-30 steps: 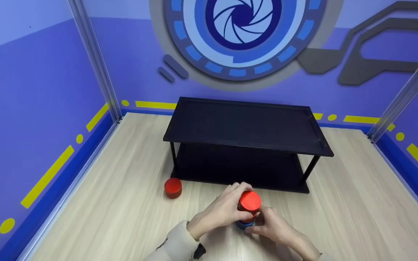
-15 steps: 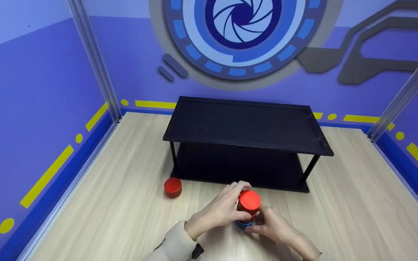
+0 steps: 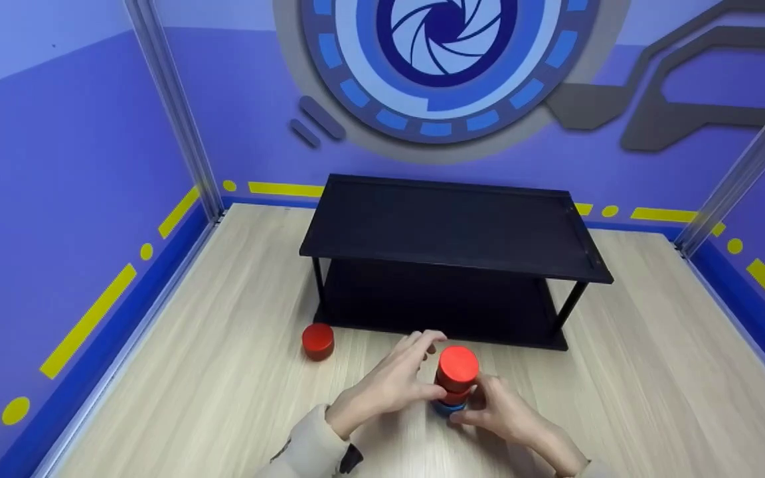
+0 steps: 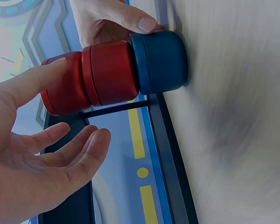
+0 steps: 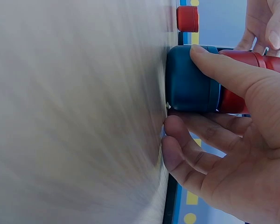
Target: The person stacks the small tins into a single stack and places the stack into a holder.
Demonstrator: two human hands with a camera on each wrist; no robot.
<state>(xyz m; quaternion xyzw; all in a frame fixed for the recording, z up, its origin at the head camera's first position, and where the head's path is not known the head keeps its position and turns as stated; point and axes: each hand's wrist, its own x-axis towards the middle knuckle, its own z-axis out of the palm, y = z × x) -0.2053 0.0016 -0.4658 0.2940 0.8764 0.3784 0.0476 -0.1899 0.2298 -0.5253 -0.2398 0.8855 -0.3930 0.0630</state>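
Three small round canisters with lids stand stacked on the table: a blue canister (image 4: 163, 61) at the bottom, a red canister (image 4: 113, 72) in the middle and another red canister (image 3: 459, 365) on top. My right hand (image 3: 510, 413) grips the blue one low down, its thumb on one side and fingers on the other. Beside the top canister, my left hand (image 3: 389, 382) is spread, its fingers away from the stack. Its thumb (image 4: 37, 81) overlaps the top canister in the left wrist view; whether it touches, I cannot tell. The stack leans on nothing else.
Behind the stack is a black two-tier rack (image 3: 455, 229). A third red canister (image 3: 318, 342) stands alone by the rack's front left corner. The wooden table (image 3: 223, 372) is bounded by blue walls at the left, back and right.
My left hand has loosened from the top red canister, its fingers opening and drawing back to the left. My right hand keeps its hold on the blue canister, and the stack stays put.
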